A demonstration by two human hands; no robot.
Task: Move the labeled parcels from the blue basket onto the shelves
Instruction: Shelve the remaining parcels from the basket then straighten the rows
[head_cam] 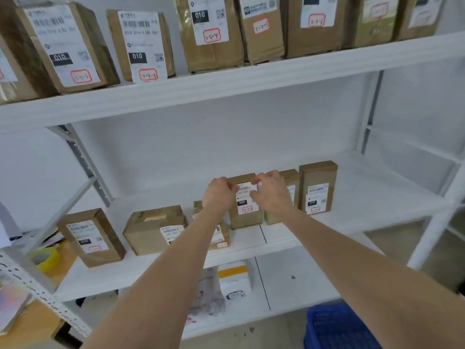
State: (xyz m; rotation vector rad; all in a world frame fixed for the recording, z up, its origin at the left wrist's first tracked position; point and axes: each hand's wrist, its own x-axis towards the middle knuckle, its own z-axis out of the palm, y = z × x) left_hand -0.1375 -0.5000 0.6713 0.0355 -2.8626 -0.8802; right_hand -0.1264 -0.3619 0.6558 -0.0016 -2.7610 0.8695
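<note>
A brown parcel (245,212) with a white label marked 060 stands upright on the middle shelf (352,197). My left hand (218,193) grips its upper left corner. My right hand (270,191) grips its upper right corner, fingers curled over the label's top. Two more upright parcels stand right of it: one (292,187) partly hidden behind my right hand, one (317,188) at the end. Left of it lie a low parcel (221,238) behind my left forearm, a wide box (153,229) and an upright parcel (91,238). The blue basket (337,328) sits at the bottom right.
The top shelf (226,81) carries a row of several labelled brown parcels. A bottom shelf holds a white and yellow package (234,278) and a plastic bag. A yellow tape roll (46,259) lies on a wooden table at the left. White shelf posts stand at the right.
</note>
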